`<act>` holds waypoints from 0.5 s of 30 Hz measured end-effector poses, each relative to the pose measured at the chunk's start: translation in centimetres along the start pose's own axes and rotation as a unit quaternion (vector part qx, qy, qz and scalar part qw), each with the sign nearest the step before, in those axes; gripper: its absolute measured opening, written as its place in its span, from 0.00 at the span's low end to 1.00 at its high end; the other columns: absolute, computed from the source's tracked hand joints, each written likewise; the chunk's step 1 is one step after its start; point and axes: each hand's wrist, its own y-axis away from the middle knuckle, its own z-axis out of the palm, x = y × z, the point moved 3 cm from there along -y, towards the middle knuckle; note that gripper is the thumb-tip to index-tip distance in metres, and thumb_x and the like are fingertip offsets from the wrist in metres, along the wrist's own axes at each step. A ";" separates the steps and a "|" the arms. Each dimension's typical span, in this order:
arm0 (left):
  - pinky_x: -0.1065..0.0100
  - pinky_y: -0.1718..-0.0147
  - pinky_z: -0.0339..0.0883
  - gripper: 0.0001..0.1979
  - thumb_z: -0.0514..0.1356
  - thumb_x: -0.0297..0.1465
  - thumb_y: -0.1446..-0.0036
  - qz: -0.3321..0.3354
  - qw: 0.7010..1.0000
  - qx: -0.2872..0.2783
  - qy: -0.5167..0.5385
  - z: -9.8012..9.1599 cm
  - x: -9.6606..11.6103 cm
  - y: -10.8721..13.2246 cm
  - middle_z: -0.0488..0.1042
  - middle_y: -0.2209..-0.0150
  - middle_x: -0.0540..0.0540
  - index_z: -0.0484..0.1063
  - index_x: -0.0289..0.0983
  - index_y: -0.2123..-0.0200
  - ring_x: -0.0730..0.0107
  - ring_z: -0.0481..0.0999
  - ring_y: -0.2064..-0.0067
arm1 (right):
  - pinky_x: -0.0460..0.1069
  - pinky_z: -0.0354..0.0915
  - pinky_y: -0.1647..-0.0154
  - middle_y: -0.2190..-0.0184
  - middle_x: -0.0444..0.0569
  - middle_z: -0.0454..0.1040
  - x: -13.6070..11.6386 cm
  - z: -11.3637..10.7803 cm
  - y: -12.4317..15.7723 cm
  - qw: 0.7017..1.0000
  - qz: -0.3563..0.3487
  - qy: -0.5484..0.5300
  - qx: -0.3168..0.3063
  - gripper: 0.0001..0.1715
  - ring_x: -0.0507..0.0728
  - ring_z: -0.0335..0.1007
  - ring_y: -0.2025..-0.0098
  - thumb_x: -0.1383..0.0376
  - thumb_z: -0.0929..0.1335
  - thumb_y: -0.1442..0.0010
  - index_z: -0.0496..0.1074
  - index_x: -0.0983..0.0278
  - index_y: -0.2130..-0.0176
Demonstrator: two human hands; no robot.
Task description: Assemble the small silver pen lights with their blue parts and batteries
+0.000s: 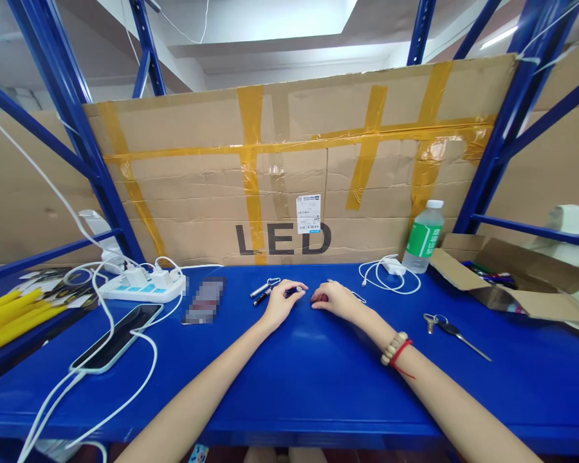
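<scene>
My left hand [280, 303] is over the middle of the blue tabletop, with thumb and fingers curled toward each other around a small dark piece, mostly hidden. Just left of it lie a silver pen-like cylinder [259, 290] with a metal clip loop and a dark cylinder [261, 298], which runs partly behind the hand. My right hand [335, 300] faces it a short gap away, its fingers bent inward. A thin metal loop [358, 297] shows behind the right hand; whether the fingers grip the piece it belongs to is hidden.
At left are a white power strip [145, 288] with plugs, a cabled phone [118, 337] and a blurred-out rectangle [205, 301]. At right are a white charger [393, 265], a bottle [423, 236], an open carton [492, 270] and keys [456, 331]. Cardboard [212, 206] stands behind.
</scene>
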 end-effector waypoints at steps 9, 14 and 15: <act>0.73 0.75 0.62 0.14 0.54 0.39 0.47 -0.069 0.994 -0.061 0.059 1.0 0.2 0.2 0.68 0.75 0.49 0.68 0.33 0.65 0.74 0.68 0.75 | 0.43 0.59 0.68 0.60 0.46 0.69 -0.4 -0.7 0.4 0.997 0.042 0.042 0.052 0.11 0.52 0.68 0.62 0.65 0.65 0.44 0.71 0.58 0.59; 0.76 0.82 0.55 0.17 0.51 0.42 0.45 -0.057 0.994 -0.088 0.038 1.3 0.3 0.3 0.65 0.80 0.52 0.65 0.33 0.68 0.80 0.61 0.81 | 0.44 0.58 0.65 0.63 0.46 0.70 -0.7 -0.4 0.6 0.997 0.037 0.056 0.049 0.10 0.53 0.67 0.61 0.62 0.63 0.41 0.72 0.59 0.61; 0.76 0.82 0.54 0.17 0.50 0.43 0.45 -0.056 0.994 -0.089 0.038 1.4 0.3 0.3 0.65 0.80 0.52 0.65 0.33 0.69 0.80 0.60 0.82 | 0.44 0.58 0.66 0.63 0.46 0.70 -0.7 -0.4 0.6 0.997 0.037 0.055 0.049 0.10 0.53 0.67 0.62 0.62 0.63 0.42 0.71 0.59 0.61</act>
